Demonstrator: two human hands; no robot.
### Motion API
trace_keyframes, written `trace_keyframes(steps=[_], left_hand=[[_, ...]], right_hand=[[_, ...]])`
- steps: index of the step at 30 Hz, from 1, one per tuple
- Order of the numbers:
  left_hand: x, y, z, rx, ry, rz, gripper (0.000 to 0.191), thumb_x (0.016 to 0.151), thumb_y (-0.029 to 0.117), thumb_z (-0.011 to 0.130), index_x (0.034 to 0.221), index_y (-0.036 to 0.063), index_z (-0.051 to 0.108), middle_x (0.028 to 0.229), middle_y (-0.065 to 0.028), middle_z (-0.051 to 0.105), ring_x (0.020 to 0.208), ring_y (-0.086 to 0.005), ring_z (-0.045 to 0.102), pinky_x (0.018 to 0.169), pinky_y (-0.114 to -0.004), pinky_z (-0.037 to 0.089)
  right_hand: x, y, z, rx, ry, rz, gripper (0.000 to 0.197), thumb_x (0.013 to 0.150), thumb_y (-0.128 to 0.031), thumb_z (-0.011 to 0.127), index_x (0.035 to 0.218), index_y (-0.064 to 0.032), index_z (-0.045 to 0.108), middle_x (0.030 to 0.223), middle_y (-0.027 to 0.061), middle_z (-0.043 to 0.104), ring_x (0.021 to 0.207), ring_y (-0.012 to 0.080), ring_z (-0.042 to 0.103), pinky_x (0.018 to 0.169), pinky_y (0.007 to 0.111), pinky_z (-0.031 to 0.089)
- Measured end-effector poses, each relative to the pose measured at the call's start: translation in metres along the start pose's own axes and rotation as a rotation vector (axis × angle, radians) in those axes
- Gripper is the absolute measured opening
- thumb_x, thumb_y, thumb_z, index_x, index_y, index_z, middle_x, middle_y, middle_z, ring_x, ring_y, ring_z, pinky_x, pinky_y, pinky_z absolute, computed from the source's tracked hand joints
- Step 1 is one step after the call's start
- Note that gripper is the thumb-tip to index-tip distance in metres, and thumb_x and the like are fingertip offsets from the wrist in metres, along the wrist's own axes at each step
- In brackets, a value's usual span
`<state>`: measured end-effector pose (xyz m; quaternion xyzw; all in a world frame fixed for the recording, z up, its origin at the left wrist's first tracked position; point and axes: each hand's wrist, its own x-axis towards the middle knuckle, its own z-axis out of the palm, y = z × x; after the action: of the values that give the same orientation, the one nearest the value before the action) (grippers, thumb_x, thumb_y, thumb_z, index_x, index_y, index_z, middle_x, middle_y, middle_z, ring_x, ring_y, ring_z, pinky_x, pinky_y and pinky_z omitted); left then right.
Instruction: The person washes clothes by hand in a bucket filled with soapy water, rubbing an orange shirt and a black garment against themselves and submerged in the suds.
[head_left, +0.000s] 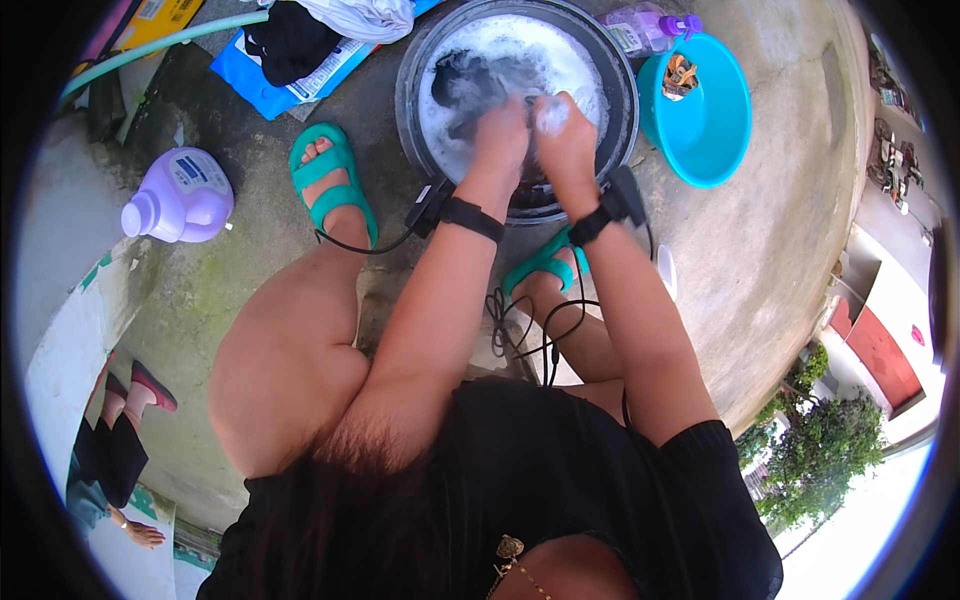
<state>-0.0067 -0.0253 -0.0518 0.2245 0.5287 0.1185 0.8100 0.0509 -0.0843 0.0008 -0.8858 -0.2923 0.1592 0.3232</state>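
Observation:
A round dark tub (405, 97) full of white suds (570, 56) stands on the ground before me. Dark wet cloth (456, 79) lies partly under the foam. My left hand (501, 135) and my right hand (566, 139) are close together over the near half of the tub, fists closed on the cloth between them. Foam clings to the back of my right hand. Motion blurs the hands, and the fingertips are hidden. Black straps with small devices and cables circle both wrists.
At the tub's right are a turquoise basin (705, 142) and a pump bottle (637, 30). A lilac jug (184, 196) lies left, below a blue packet (255, 82) with black cloth (292, 45) on it. Cables (517, 330) hang between my legs. Another person's hand (144, 535) shows lower left.

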Motion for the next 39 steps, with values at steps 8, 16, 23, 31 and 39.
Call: trace_keyframes(steps=[8,16,23,31,39], left_hand=[[0.006,0.002,-0.010,-0.055,-0.028,0.222,0.046,0.087,0.011,0.055,0.132,0.0045,0.047,0.115,-0.0093,0.058,0.097,-0.0185,0.055,0.081,-0.034,0.044],[-0.004,-0.003,-0.022,0.104,-0.002,-0.168,0.060,0.084,0.023,0.060,0.139,0.0093,0.040,0.137,-0.0110,0.046,0.119,-0.0238,0.045,0.099,-0.037,0.033],[-0.011,0.008,-0.020,-0.140,0.031,-0.081,0.064,0.084,0.029,0.063,0.140,0.0096,0.038,0.132,-0.0102,0.048,0.116,-0.0237,0.048,0.096,-0.037,0.039],[-0.011,0.024,-0.027,-0.202,-0.090,-0.054,0.038,0.085,0.016,0.062,0.119,0.0053,0.048,0.102,-0.0124,0.058,0.085,-0.0262,0.058,0.072,-0.039,0.050],[0.005,-0.010,-0.016,0.115,0.042,0.101,0.032,0.097,0.025,0.049,0.121,0.0045,0.055,0.103,-0.0120,0.060,0.087,-0.0215,0.061,0.079,-0.036,0.051]], right_hand=[[0.062,0.097,0.035,-0.068,0.311,0.298,0.040,0.091,-0.025,0.056,0.125,-0.0032,0.051,0.114,0.0290,0.052,0.103,0.0444,0.051,0.089,0.046,0.042],[0.035,0.128,0.071,-0.457,-0.207,-0.075,0.034,0.082,-0.028,0.059,0.109,-0.0103,0.066,0.112,0.0271,0.060,0.110,0.0460,0.052,0.094,0.051,0.042],[0.022,0.015,0.009,0.154,-0.512,0.233,0.028,0.077,-0.026,0.058,0.091,-0.0039,0.066,0.080,0.0199,0.065,0.076,0.0383,0.063,0.069,0.042,0.049],[-0.038,-0.055,-0.017,0.118,-0.305,-0.166,0.019,0.079,-0.020,0.060,0.080,-0.0018,0.059,0.079,0.0154,0.057,0.074,0.0348,0.057,0.067,0.038,0.046],[0.027,0.042,0.027,-0.206,-0.039,-0.040,0.037,0.092,-0.033,0.051,0.087,0.0010,0.064,0.083,0.0234,0.065,0.080,0.0429,0.061,0.070,0.047,0.047]])
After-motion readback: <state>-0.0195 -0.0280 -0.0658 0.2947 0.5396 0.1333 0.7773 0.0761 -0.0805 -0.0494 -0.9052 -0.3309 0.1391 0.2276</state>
